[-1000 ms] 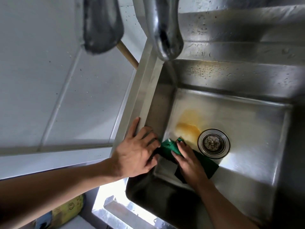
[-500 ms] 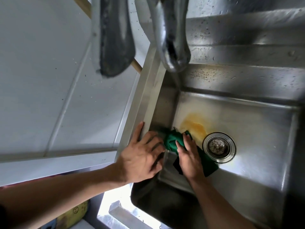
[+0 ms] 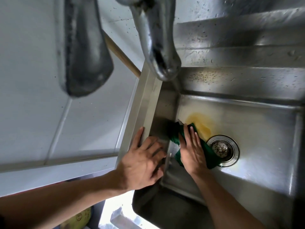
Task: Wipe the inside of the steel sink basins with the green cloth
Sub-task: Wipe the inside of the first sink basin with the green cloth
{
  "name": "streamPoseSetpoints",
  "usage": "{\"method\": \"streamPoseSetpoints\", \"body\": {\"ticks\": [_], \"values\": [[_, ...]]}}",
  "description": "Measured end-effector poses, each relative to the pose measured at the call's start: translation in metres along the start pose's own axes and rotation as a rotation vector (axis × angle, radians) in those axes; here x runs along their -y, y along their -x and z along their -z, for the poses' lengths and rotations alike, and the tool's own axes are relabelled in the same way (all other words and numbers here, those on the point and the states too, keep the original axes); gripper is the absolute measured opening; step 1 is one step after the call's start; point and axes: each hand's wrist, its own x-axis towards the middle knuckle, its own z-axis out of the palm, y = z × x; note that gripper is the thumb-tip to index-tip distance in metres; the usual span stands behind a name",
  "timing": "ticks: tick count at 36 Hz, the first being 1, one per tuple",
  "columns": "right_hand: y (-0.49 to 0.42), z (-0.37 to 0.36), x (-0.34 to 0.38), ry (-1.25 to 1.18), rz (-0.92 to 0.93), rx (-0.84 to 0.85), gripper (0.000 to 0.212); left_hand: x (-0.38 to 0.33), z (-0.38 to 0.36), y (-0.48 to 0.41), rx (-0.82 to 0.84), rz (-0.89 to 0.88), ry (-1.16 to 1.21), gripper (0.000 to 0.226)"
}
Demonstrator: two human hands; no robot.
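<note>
The left hand (image 3: pixel 142 162) rests spread on the sink rim (image 3: pixel 145 103), bracing. In the basin (image 3: pixel 257 138), the right hand (image 3: pixel 193 149) presses flat-fingered on the green cloth (image 3: pixel 174 135) by the left wall. Wiping seems underway, and the yellow stain (image 3: pixel 201 121) just beyond likely needs a firm forward stroke.

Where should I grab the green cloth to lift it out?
Probably pinch the bunched end of the green cloth, beyond the fingertips of the right hand, from above: it looks raised off the sink floor, while the end by the drain lies flat.
</note>
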Motion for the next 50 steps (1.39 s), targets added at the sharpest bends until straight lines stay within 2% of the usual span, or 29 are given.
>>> {"method": "streamPoseSetpoints", "body": {"ticks": [7,12,18,27,35,37,40,45,48,50], "values": [[0.036,-0.009,-0.022,0.047,0.13,0.067,0.058,0.001,-0.002,-0.001,-0.011,-0.003,0.01,0.043],[0.003,-0.005,-0.025,0.046,0.105,0.018,0.053,0.001,-0.003,-0.001,-0.015,-0.003,0.019,0.044],[-0.013,-0.007,-0.012,-0.01,-0.064,-0.024,0.059,0.0,-0.004,-0.001,0.0,-0.009,-0.001,0.044],[0.007,-0.013,-0.012,0.033,0.033,-0.004,0.064,0.002,-0.003,-0.001,0.027,-0.016,0.035,0.047],[-0.05,0.007,-0.031,-0.006,-0.228,-0.084,0.058,0.0,0.0,-0.001,-0.015,-0.02,0.013,0.04],[-0.053,0.011,-0.03,-0.011,-0.289,-0.068,0.062,0.0,0.0,-0.001,-0.014,-0.018,0.008,0.039],[-0.048,0.01,-0.021,0.012,-0.221,-0.035,0.075,0.001,0.0,-0.001,0.001,-0.02,-0.006,0.04],[-0.036,0.004,-0.024,0.029,-0.059,0.01,0.073,0.001,0.0,-0.001,0.005,-0.022,-0.021,0.041],[-0.046,0.015,-0.043,0.066,-0.08,0.028,0.081,0.001,0.0,-0.002,0.0,-0.024,-0.014,0.041],[-0.053,0.025,-0.062,0.076,-0.159,-0.006,0.081,0.001,0.001,-0.002,0.003,-0.029,-0.01,0.042]]}}
